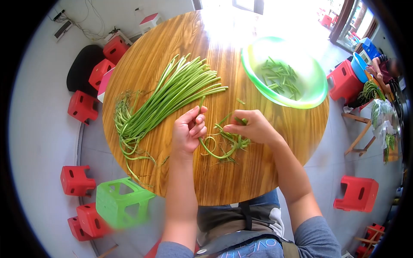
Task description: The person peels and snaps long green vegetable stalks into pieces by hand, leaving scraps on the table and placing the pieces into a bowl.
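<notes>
My left hand (pixel 190 128) is closed around a garlic scape (pixel 208 150), whose cut end sticks up above the fingers while its thin length curves down toward the table. My right hand (pixel 254 125) is curled, with a bit of green stem pinched between thumb and fingers; whether it belongs to the same scape I cannot tell. Under and between the hands lies a small heap of trimmed tips (pixel 228 139). To the left rests a large bundle of garlic scapes (pixel 172 92), thick ends pointing up and right, curly tips at lower left.
A green basin (pixel 282 103) with short cut pieces (pixel 279 76) stands at the right back of the round wooden table (pixel 142 56). A loose piece (pixel 241 101) lies near it. Red stools (pixel 82 106) and a green stool (pixel 122 200) surround the table. Another person (pixel 380 71) sits at far right.
</notes>
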Demonstrator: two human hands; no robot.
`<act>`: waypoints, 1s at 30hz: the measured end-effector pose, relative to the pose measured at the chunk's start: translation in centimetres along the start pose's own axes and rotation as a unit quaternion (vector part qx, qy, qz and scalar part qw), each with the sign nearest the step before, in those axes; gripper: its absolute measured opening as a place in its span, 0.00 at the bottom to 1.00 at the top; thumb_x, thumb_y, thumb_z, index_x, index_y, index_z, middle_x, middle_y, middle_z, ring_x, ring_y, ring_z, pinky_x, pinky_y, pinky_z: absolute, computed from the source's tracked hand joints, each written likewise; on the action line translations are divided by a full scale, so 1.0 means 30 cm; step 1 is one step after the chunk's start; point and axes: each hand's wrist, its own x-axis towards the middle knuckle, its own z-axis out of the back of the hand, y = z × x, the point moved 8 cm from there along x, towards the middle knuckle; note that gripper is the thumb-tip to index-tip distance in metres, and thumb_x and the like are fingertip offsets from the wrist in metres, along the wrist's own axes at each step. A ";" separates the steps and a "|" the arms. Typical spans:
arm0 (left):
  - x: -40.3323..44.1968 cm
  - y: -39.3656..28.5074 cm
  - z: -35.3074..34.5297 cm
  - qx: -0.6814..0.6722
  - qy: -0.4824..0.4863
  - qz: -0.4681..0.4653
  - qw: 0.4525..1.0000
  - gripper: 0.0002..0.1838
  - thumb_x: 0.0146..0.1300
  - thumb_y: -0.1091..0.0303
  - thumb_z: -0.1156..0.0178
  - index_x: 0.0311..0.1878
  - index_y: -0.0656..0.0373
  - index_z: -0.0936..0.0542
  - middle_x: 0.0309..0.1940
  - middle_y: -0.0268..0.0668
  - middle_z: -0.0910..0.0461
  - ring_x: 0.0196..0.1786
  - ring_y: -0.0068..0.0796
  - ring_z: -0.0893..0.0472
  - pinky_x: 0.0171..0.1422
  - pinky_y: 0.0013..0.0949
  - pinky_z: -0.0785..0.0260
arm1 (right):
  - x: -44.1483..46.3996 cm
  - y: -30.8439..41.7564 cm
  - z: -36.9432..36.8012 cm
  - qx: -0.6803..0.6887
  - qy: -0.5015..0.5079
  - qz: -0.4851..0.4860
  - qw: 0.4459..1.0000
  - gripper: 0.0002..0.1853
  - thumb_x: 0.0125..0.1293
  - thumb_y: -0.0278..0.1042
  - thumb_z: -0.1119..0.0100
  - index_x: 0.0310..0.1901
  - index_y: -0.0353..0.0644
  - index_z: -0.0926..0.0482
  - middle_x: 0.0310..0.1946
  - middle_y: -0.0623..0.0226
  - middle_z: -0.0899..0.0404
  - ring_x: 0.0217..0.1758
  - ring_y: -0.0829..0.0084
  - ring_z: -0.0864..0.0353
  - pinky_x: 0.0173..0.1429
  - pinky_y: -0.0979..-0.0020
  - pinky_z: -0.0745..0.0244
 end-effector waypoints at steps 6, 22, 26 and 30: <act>-0.035 0.039 -0.057 0.126 -0.020 0.022 0.992 0.11 0.66 0.68 0.53 0.39 0.68 0.25 0.19 0.29 0.30 0.11 0.12 0.44 0.15 0.18 0.52 | 0.001 -0.069 -0.022 0.004 0.013 -0.093 0.996 0.13 0.62 0.42 0.41 0.37 0.38 0.19 0.13 0.80 0.38 0.18 0.85 0.40 0.23 0.79 0.44; 0.004 0.115 -0.081 0.271 0.045 -0.009 0.962 0.11 0.65 0.69 0.50 0.38 0.67 0.23 0.20 0.30 0.28 0.14 0.14 0.40 0.17 0.16 0.48 | 0.000 -0.063 -0.016 0.382 -0.085 -0.133 0.911 0.07 0.61 0.36 0.40 0.34 0.41 0.21 0.16 0.82 0.34 0.17 0.90 0.44 0.19 0.83 0.54; -0.030 0.125 -0.132 0.222 0.043 0.048 0.973 0.11 0.64 0.69 0.50 0.39 0.68 0.23 0.22 0.33 0.26 0.18 0.17 0.32 0.21 0.19 0.39 | -0.009 -0.100 0.005 0.468 -0.133 -0.150 0.861 0.05 0.59 0.32 0.39 0.33 0.41 0.22 0.16 0.83 0.36 0.17 0.89 0.44 0.20 0.83 0.54; -0.051 0.136 -0.149 0.213 0.043 0.080 0.973 0.11 0.62 0.69 0.49 0.36 0.68 0.22 0.21 0.34 0.25 0.20 0.20 0.27 0.24 0.23 0.34 | -0.010 -0.107 0.013 0.493 -0.143 -0.156 0.844 0.06 0.59 0.33 0.39 0.33 0.40 0.22 0.16 0.83 0.37 0.17 0.89 0.45 0.20 0.83 0.54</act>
